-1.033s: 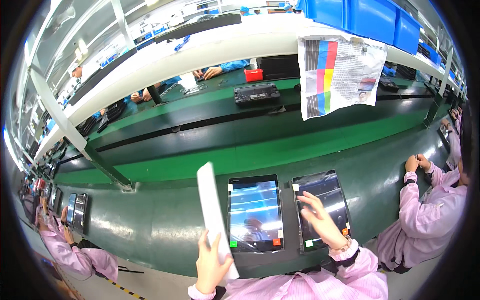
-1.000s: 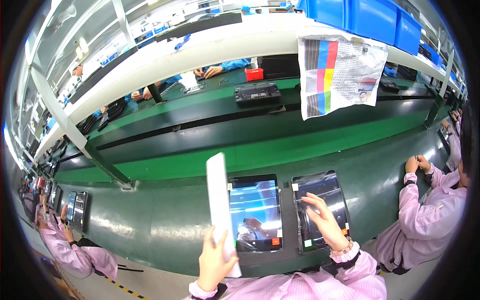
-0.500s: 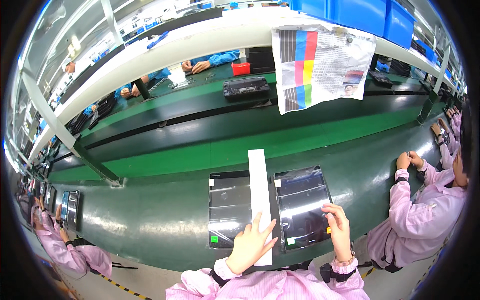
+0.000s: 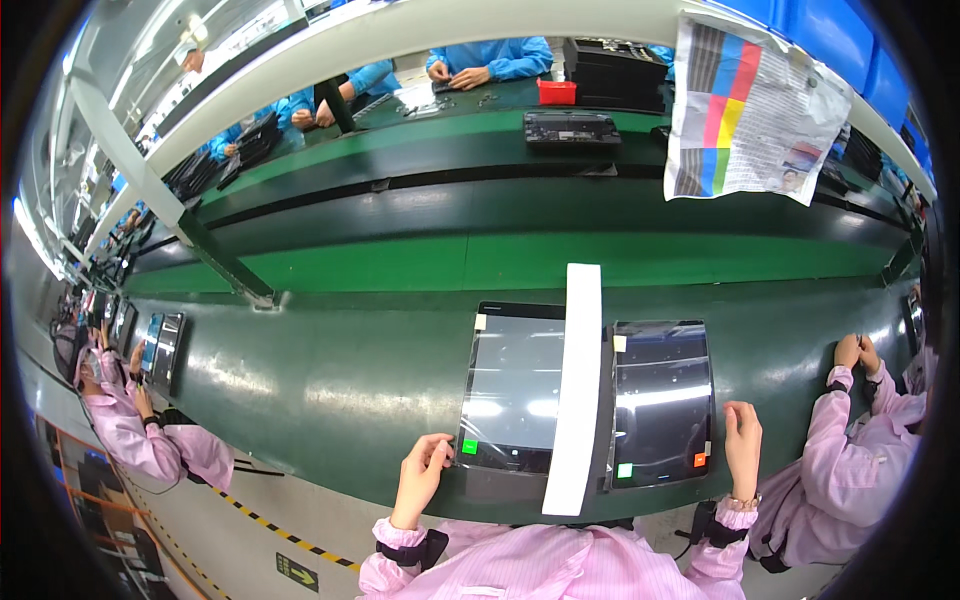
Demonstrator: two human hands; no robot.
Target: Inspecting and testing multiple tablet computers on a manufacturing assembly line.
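Note:
Two dark glossy screen panels lie side by side on the green conveyor belt (image 4: 330, 390) in front of me. The fingers of my left hand (image 4: 423, 478) pinch the lower left corner of the left panel (image 4: 510, 385), next to a small green sticker. My right hand (image 4: 742, 446) is curled against the lower right edge of the right panel (image 4: 662, 395), beside an orange sticker. A long white panel (image 4: 574, 390), seen as a narrow strip, sits between the two screens with neither hand on it. I cannot tell whether it stands on edge or lies flat.
A sheet with colour bars (image 4: 752, 110) hangs from the overhead shelf. Pink-sleeved co-workers sit at my right (image 4: 860, 440) and my left (image 4: 130, 425), the left one by more screens (image 4: 160, 345). People in blue (image 4: 485, 60) work across a far belt holding black devices (image 4: 572, 128).
The white panel, held upright in my left hand left of the screens, moved to between them and was let go. Both hands went to the screens' outer lower corners.

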